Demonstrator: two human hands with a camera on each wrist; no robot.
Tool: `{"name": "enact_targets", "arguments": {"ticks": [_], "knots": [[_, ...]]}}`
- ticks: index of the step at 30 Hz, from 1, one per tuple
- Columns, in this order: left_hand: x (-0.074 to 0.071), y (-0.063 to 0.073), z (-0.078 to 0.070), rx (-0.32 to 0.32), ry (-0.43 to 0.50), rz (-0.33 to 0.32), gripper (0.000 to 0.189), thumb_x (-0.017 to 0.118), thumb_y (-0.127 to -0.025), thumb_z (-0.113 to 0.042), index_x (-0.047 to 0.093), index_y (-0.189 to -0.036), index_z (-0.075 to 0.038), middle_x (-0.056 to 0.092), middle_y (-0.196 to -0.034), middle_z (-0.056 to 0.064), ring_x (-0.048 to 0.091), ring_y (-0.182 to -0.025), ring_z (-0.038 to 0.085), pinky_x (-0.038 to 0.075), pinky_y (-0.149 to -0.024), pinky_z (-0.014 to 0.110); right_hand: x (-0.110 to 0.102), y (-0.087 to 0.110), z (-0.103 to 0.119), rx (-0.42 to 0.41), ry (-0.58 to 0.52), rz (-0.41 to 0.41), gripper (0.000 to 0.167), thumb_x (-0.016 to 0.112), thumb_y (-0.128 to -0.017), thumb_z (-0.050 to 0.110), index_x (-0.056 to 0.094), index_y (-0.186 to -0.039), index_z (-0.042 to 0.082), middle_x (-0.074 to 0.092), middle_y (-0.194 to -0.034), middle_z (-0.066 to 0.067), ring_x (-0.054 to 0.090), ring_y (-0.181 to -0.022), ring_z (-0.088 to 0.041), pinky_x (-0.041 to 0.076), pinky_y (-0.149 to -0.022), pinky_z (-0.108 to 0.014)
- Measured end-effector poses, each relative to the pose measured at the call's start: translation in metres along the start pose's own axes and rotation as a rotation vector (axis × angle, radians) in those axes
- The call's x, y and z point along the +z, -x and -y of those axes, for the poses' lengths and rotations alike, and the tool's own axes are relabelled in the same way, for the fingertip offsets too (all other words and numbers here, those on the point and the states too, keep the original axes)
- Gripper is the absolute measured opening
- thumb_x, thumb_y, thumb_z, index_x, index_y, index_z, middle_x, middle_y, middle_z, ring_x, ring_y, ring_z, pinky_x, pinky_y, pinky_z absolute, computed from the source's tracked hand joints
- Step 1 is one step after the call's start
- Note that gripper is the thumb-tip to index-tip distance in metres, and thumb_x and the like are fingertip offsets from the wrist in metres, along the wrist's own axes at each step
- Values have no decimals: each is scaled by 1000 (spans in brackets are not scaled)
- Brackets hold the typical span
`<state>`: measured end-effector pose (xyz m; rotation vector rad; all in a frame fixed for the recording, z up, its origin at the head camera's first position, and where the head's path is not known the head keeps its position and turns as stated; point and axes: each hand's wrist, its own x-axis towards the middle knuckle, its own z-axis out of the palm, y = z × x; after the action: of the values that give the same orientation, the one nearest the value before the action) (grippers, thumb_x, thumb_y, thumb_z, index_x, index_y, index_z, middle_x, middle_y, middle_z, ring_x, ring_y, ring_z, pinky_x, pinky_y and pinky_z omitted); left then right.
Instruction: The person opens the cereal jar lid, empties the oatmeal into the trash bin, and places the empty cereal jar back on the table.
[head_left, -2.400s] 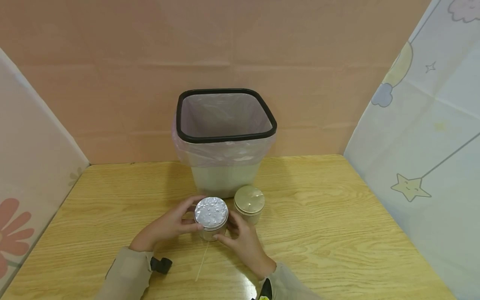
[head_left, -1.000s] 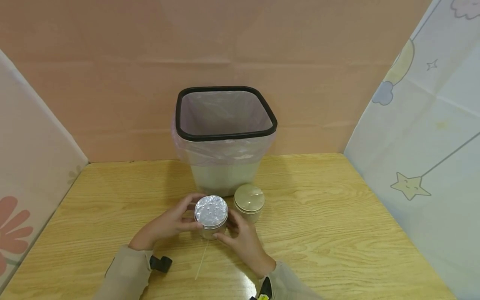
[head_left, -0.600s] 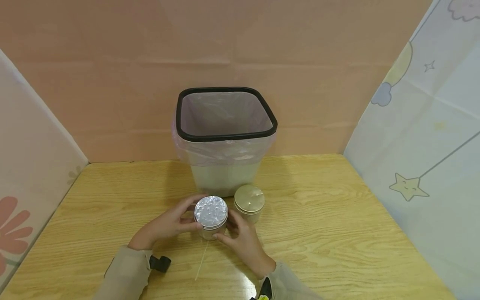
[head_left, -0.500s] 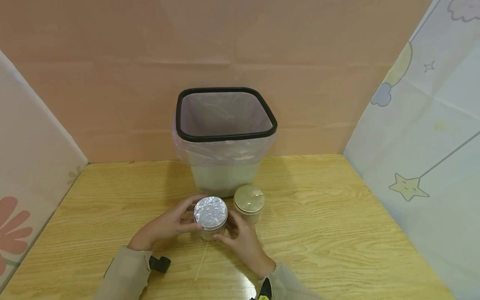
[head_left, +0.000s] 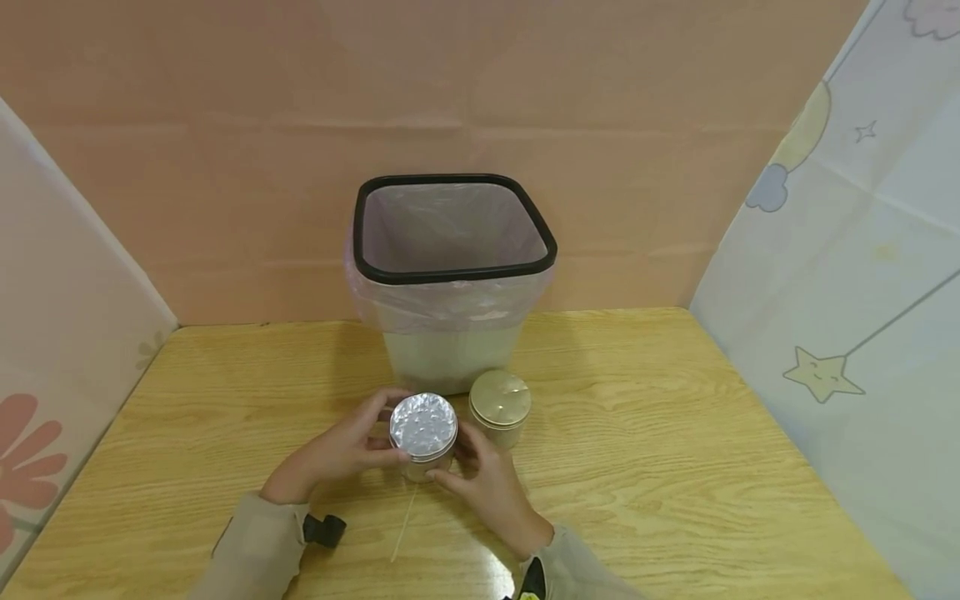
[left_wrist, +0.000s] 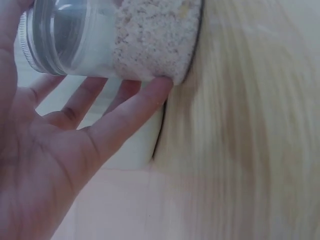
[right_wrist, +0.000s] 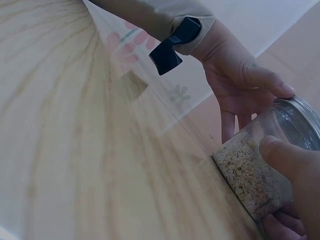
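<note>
Left hand (head_left: 348,450) and right hand (head_left: 491,492), thumbs and fingers, pinch opposite sides of clear, silver-lidded cylindrical jar (head_left: 423,429) (pale flakes (right_wrist: 245,172) inside); jar upright on yellow wood-grain table (head_left: 637,442); grip unchanged since earlier.

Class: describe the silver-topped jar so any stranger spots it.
Find the black-rimmed bin on the wooden table. In front, the silver-topped jar is held between the left hand and right hand. Its bumpy silver top sets it apart from the gold-topped jar.

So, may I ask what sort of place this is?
Probably a small staged workspace, perhaps indoors: a wood-grain table enclosed by a plain peach backdrop and patterned side panels.
</note>
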<state>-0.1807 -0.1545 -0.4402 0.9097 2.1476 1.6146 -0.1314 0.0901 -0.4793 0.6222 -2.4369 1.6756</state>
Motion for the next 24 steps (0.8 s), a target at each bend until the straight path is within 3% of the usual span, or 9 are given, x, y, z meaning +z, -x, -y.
{"name": "enact_targets", "arguments": {"ticks": [10, 16, 24], "knots": [[-3, 2, 1, -30, 30, 16, 79, 76, -92, -12, 30, -156, -6, 30, -157, 20, 39, -137, 48, 53, -102, 36, -1, -1, 3, 1, -18, 11, 66, 85, -83, 16, 53, -138, 1, 64, -132, -19, 65, -118, -35, 56, -96, -30], [-6, 3, 5, 6, 61, 48, 77, 71, -95, -7, 27, -159, -5, 23, -163, 21, 37, -139, 50, 51, -105, 41, -1, -1, 1, 7, -21, 11, 65, 85, -83, 14, 54, -138, 2, 64, -131, -19, 65, -118, -35, 56, -96, -31], [-5, 4, 4, 4, 42, 26, 72, 72, -95, -10, 33, -155, -10, 32, -158, 19, 41, -136, 47, 52, -103, 38, 0, -1, 0, -16, -5, 5, 65, 85, -83, 16, 54, -138, 3, 64, -131, -20, 65, -117, -35, 56, -95, -30]]}}
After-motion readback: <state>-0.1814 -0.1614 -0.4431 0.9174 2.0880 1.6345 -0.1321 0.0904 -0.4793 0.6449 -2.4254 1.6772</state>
